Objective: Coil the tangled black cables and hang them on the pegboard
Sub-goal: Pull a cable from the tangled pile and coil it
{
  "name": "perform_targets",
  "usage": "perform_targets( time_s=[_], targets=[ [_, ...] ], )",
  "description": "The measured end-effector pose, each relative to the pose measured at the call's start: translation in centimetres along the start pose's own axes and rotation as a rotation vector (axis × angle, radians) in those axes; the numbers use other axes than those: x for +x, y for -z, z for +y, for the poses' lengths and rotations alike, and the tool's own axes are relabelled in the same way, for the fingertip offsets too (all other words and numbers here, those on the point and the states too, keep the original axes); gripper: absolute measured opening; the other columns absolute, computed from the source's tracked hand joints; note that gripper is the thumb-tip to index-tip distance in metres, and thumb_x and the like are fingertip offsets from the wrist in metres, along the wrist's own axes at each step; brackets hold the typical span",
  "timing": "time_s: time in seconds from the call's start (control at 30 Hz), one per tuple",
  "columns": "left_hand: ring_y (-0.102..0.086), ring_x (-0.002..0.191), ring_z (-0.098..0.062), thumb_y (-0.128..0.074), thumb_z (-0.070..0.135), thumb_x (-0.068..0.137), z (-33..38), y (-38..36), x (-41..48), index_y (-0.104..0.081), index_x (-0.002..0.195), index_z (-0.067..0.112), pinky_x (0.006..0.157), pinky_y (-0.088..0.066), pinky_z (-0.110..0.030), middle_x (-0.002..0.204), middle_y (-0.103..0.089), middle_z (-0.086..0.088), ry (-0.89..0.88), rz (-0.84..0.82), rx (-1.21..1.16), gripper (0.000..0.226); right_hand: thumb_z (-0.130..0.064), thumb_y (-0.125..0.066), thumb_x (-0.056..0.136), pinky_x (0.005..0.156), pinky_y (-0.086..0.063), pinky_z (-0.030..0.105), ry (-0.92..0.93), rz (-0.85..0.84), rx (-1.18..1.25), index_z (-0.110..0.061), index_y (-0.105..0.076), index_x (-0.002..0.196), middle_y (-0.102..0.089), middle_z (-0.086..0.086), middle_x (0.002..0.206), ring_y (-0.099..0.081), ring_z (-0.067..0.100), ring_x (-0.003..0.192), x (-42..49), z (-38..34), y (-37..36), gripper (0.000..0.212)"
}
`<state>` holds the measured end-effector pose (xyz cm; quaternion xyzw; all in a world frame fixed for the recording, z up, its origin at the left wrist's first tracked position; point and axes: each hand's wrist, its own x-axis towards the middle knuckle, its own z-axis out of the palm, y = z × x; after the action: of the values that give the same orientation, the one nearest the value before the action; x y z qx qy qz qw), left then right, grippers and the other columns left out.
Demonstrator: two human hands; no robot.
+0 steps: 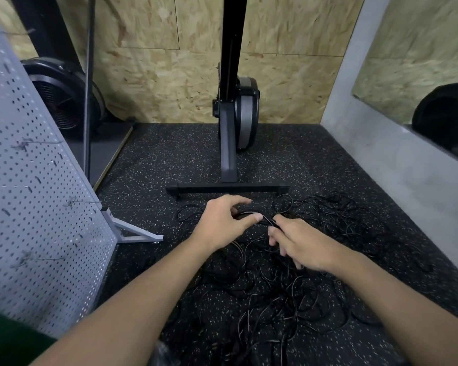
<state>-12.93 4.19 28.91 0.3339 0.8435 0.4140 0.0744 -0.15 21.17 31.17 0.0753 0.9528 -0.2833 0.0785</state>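
We crouch over a dark speckled floor that runs back to a chipboard wall. It gives us room to spread the work out flat. On our left stands the grey pegboard on its own foot, close enough to reach without getting up, which suits it as the place to hang things. A few thin wire hooks stick out of it. They are too blurred for us to tell their shape, and nothing hangs on them yet.

An upright exercise machine stands straight ahead, and its crossbar foot lies just beyond our hands. The black cables lie between that foot and us in one loose heap on the floor, their loops crossing over each other and spreading off to the right.

Our left hand curls round a small bundle of strands lifted from the top of the heap, with the thumb laid along it, we judge to keep the turns together. Our right hand pinches the same bundle just beside the left. Its fingers are bent, probably to feed or draw the line while the other hand anchors it. By our reckoning the coiling has barely begun, since nearly all the cable is a tangle.
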Motion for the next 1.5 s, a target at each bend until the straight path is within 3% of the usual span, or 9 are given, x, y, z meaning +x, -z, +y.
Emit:
perform_targets(
  time_s=[0.17,0.3,0.47,0.67,0.77,0.93,1.23,1.37,1.5],
  targets=[
    [-0.068,0.086,0.005,-0.088,0.044,0.080,-0.5,0.7,0.0,-0.081,0.097,0.029,0.080,-0.052,-0.016,0.092,-0.077,0.016,0.066,-0.062,-0.130,0.024,-0.033,-0.040,0.112,0.062,-0.052,0.030,0.023,-0.075,-0.056,-0.017,-0.056,0.100,-0.064,-0.005,0.083,-0.060,0.006,0.064,0.0,-0.5,0.8,0.026],
    [-0.062,0.065,0.000,-0.094,0.037,0.074,-0.3,0.8,-0.5,-0.073,0.073,0.021,0.064,-0.051,-0.018,0.073,-0.074,0.008,0.055,0.036,-0.151,0.027,-0.036,-0.037,0.112,0.060,-0.036,0.023,0.015,-0.069,-0.180,-0.020,-0.060,0.105,-0.055,-0.008,0.079,-0.048,0.003,0.068,0.1,-1.0,0.5,0.029],
    [-0.072,0.088,-0.004,-0.082,0.044,0.087,-0.8,1.2,-0.7,-0.080,0.098,0.033,0.088,-0.060,-0.035,0.091,-0.077,0.013,-0.007,-0.147,-0.165,0.016,-0.039,-0.041,0.111,0.063,-0.042,0.026,-0.003,-0.012,0.045,-0.026,-0.064,0.096,-0.058,-0.007,0.076,-0.051,0.007,0.064,-0.3,-0.3,0.6,0.030],
    [-0.071,0.106,-0.003,-0.075,0.040,0.095,-2.4,1.5,-1.1,-0.074,0.117,0.032,0.104,-0.052,-0.032,0.108,-0.077,0.015,0.127,-0.422,-0.175,0.024,-0.036,-0.041,0.111,0.044,-0.028,0.020,-0.101,0.115,0.489,-0.016,-0.059,0.095,-0.044,-0.013,0.065,-0.036,0.002,0.047,-0.4,1.8,0.5,0.031],
    [-0.073,0.104,-0.006,-0.069,0.024,0.100,-2.3,1.0,-1.1,-0.078,0.109,0.020,0.104,-0.054,-0.038,0.104,-0.079,0.010,0.119,-0.291,-0.194,0.012,-0.033,-0.041,0.111,0.047,-0.028,0.028,-0.102,0.168,0.643,-0.015,-0.057,0.094,-0.043,-0.013,0.063,-0.035,0.010,0.055,-0.5,1.9,0.5,0.031],
    [-0.076,0.088,-0.014,-0.061,0.013,0.104,1.1,0.1,-0.8,-0.076,0.107,0.008,0.070,-0.058,-0.021,0.097,-0.080,-0.006,0.168,-0.033,-0.501,0.016,-0.031,-0.041,0.111,0.058,-0.054,0.031,-0.096,0.359,0.567,-0.014,-0.058,0.094,-0.064,-0.005,0.077,-0.059,0.012,0.063,-0.3,1.6,0.0,0.029],
    [-0.072,0.093,-0.017,-0.060,0.002,0.102,4.0,-1.8,-0.1,-0.074,0.113,0.004,0.074,-0.064,-0.034,0.099,-0.071,-0.011,0.286,0.081,-0.942,0.018,-0.029,-0.045,0.111,0.089,-0.059,0.033,-0.007,0.292,0.583,-0.026,-0.069,0.114,-0.078,-0.010,0.102,-0.071,0.004,0.102,0.4,1.2,-1.2,0.024],
    [-0.074,0.095,-0.021,-0.061,0.004,0.103,4.0,-1.8,-0.1,-0.071,0.112,0.002,0.076,-0.063,-0.031,0.100,-0.072,-0.014,0.240,0.060,-0.907,0.014,-0.032,-0.045,0.110,0.092,-0.055,0.046,-0.011,0.224,0.474,-0.025,-0.068,0.100,-0.077,-0.011,0.088,-0.071,0.014,0.091,0.6,1.0,-1.3,0.026],
    [-0.072,0.097,-0.013,-0.071,0.040,0.098,1.9,-1.3,0.1,-0.074,0.112,0.027,0.092,-0.059,-0.036,0.100,-0.076,0.004,-0.023,-0.013,-0.358,0.019,-0.026,-0.046,0.111,0.086,-0.053,0.038,-0.062,0.275,0.607,-0.018,-0.067,0.101,-0.073,-0.005,0.081,-0.071,0.012,0.082,0.6,0.8,-0.5,0.025]
  ],
)
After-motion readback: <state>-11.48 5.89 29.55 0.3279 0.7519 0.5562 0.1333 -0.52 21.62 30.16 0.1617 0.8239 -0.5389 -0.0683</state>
